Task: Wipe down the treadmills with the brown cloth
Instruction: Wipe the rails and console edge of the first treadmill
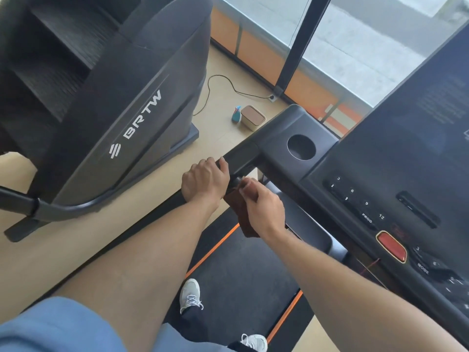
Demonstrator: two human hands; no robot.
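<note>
I stand on a black treadmill whose console (380, 174) fills the right side, with a round cup holder (301, 147) and a red stop button (392, 246). My left hand (204, 180) grips the treadmill's left handrail (241, 154), fingers curled over its top. Just right of it, my right hand (264, 207) holds the brown cloth (245, 222) against the underside of the rail where it joins the console. The cloth hangs down below my fingers.
A large dark stair-climber machine (106, 97) stands to the left, its base rail (50, 209) near my left arm. On the beige floor beyond lie a small beige box (252, 116), a blue spray bottle (236, 115) and a black cable (228, 85). Windows run along the back.
</note>
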